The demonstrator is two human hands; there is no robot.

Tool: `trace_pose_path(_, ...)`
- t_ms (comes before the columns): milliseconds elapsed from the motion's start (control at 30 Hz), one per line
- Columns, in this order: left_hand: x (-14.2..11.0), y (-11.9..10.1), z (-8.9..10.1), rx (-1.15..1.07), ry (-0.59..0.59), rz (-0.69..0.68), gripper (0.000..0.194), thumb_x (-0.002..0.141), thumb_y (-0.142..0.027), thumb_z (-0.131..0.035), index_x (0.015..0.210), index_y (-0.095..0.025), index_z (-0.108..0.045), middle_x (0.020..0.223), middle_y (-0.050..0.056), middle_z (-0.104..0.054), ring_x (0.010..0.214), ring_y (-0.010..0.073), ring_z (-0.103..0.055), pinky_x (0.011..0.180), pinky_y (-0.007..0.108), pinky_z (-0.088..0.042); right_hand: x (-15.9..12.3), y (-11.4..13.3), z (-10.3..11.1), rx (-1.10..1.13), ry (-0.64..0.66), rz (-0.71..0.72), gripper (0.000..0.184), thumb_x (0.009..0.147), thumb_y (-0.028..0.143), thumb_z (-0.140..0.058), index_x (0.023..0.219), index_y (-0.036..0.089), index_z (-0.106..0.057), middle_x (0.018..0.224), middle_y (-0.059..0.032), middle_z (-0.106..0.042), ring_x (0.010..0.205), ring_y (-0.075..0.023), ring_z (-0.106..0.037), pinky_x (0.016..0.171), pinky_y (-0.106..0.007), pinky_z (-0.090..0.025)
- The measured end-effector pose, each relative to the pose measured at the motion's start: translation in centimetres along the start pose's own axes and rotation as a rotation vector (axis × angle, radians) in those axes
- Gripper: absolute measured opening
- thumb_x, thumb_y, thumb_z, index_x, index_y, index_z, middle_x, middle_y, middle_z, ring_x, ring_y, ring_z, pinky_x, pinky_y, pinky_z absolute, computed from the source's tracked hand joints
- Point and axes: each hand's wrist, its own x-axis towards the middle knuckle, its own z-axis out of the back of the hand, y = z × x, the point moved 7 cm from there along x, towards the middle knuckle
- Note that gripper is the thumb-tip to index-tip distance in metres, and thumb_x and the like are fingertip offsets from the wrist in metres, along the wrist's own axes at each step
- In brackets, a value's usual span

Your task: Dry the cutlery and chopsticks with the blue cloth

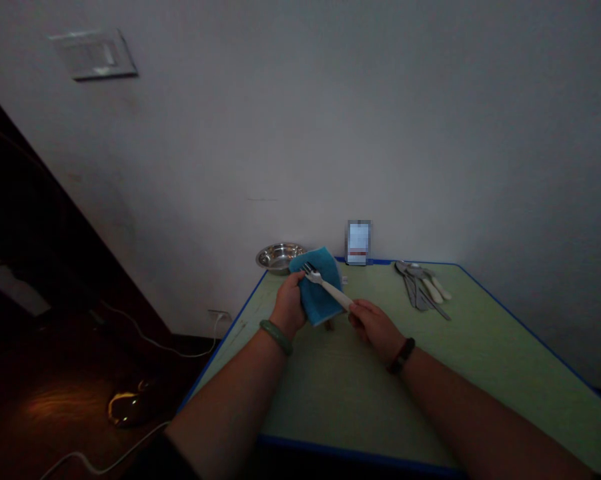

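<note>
My left hand (289, 307) grips a folded blue cloth (317, 293) and holds it upright above the table. My right hand (373, 327) pinches the white handle of a fork (327, 283), whose metal tines press against the cloth. A green bangle (276, 337) circles my left wrist, and a dark bracelet (401, 355) circles my right. Behind the cloth, a small brown object on the table is mostly hidden.
The green table (480, 353) has a blue edge and stands against a white wall. A steel bowl (279, 258) sits at its back left corner, a blurred upright card (359, 242) at the back, and a pile of spoons and knives (420, 287) at back right. Cables run across the dark floor.
</note>
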Motion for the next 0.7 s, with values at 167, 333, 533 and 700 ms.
trace_pose_path(167,0.0,0.1,0.2,0.003,-0.025,0.001,0.029,0.084,-0.022,-0.051,0.105,-0.011,-0.069,0.07,0.007,-0.075,0.063,0.024,-0.073,0.074,0.042,-0.061,-0.2,0.4,0.3,0.018,-0.035,-0.01,0.029,0.073,0.047,-0.055,0.069,0.019,-0.058,0.059,0.003,-0.055,0.04,-0.007,-0.037,0.042,-0.024,-0.026)
trace_pose_path(333,-0.1,0.1,0.0,-0.008,-0.009,0.001,0.026,0.085,-0.02,-0.051,0.1,-0.011,-0.069,0.064,0.005,-0.073,0.063,0.0229,-0.072,0.074,0.039,-0.061,0.1,0.3,0.9,0.134,-0.094,0.003,0.03,0.068,0.045,-0.061,0.077,0.017,-0.062,0.067,0.0024,-0.059,0.041,-0.0064,-0.038,0.043,-0.024,-0.027)
trace_pose_path(533,-0.5,0.0,-0.3,-0.011,0.003,0.016,0.025,0.085,-0.021,-0.048,0.095,-0.011,-0.069,0.063,0.007,-0.072,0.064,0.0244,-0.073,0.074,0.04,-0.061,0.1,0.0,0.9,-0.012,-0.082,-0.011,0.036,0.072,0.055,-0.06,0.066,0.019,-0.056,0.045,0.0083,-0.038,0.041,-0.0081,-0.034,0.044,-0.024,-0.024)
trace_pose_path(700,-0.7,-0.1,-0.2,-0.012,0.013,0.027,0.029,0.08,-0.02,-0.047,0.094,-0.01,-0.07,0.064,0.009,-0.073,0.066,0.0267,-0.073,0.075,0.043,-0.06,0.1,-0.1,0.6,-0.083,-0.045,-0.003,0.042,0.074,0.06,-0.057,0.062,0.02,-0.053,0.045,0.0082,-0.034,0.041,-0.0081,-0.031,0.044,-0.025,-0.023)
